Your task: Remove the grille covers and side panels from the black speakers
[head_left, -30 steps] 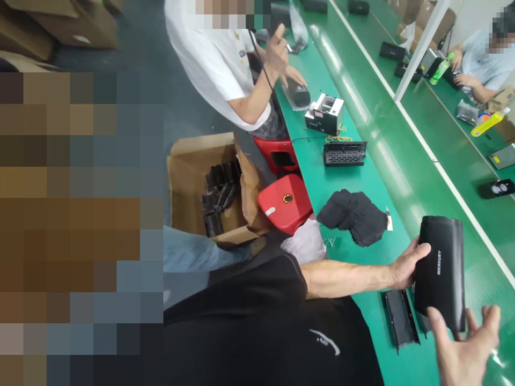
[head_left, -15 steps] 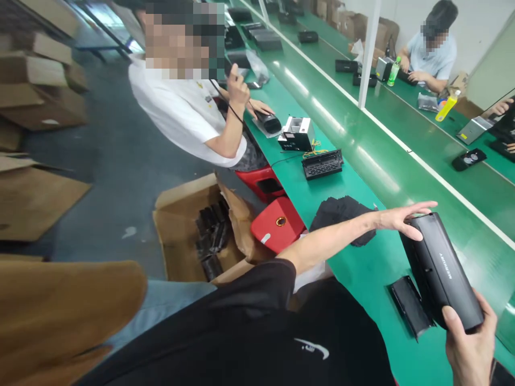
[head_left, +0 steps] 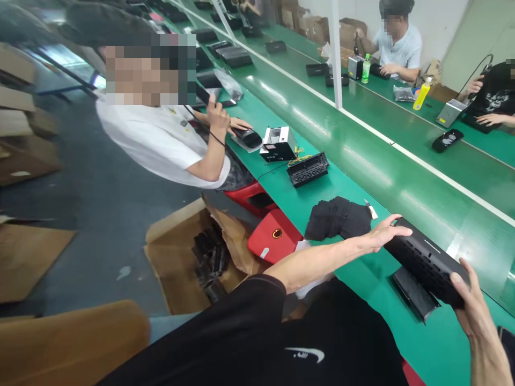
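Two hands | black casing (head_left: 426, 261) between | left (head_left: 386, 235) flat atop | right (head_left: 475, 300) seemingly gripping end

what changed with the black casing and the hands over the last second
The black casing was turned from upright, smooth branded face showing, to lying nearly flat with its slotted side towards the camera. The right hand, open beneath it a second ago, now grips its near end; the left hand slid from the side to rest on its far end. The black panel and stack of black cloths stayed put.
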Demonstrator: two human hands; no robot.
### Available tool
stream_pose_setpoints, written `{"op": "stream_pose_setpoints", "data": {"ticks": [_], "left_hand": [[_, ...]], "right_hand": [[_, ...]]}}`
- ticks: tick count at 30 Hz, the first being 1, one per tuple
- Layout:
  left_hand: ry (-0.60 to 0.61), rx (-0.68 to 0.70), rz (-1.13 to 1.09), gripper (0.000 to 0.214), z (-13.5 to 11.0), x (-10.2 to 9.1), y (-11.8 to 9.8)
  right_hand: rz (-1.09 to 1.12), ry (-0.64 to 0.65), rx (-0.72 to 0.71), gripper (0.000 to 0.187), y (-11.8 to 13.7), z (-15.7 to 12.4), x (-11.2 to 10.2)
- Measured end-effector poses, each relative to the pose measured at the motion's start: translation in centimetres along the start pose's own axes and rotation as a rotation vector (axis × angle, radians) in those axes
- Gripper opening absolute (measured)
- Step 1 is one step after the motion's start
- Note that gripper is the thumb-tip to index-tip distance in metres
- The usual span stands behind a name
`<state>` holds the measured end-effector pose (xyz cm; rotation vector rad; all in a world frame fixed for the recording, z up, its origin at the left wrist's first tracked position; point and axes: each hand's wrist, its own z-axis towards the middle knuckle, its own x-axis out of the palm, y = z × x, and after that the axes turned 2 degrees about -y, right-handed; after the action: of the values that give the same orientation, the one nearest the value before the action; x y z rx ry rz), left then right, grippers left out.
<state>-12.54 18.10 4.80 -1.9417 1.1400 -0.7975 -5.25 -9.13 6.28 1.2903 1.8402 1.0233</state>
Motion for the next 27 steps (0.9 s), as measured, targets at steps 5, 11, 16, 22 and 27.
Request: {"op": "stream_pose_setpoints", "data": {"ticks": [5, 11, 16, 22, 27], "left_hand": [[-0.07, -0.107, 0.0, 0.101, 0.1, 0.7, 1.2], [-0.058, -0.224, -0.14, 0.094, 0.0, 0.4, 2.2], [0.046, -0.366, -0.474, 0.049, -0.1, 1.0, 3.8], [0.423, -0.392, -0.583, 0.061, -1.0, 2.7, 8.1], [0.231, 0.127, -0.258, 0.102, -1.6, -0.8, 4.2]], "right_hand": [[0.044, -0.061, 0.078, 0.102, -2.1, 1.2, 1.6], [-0.01, 0.006, 0.15, 0.115, -2.1, 2.2, 0.0], [0.196, -0.106, -0.161, 0.104, -4.1, -0.2, 3.3], [-0.042, -0.169, -0.36, 0.109, -5.4, -1.5, 7.1], [-0.78, -0.078, -0.564, 0.112, -1.3, -2.5, 1.9]]}}
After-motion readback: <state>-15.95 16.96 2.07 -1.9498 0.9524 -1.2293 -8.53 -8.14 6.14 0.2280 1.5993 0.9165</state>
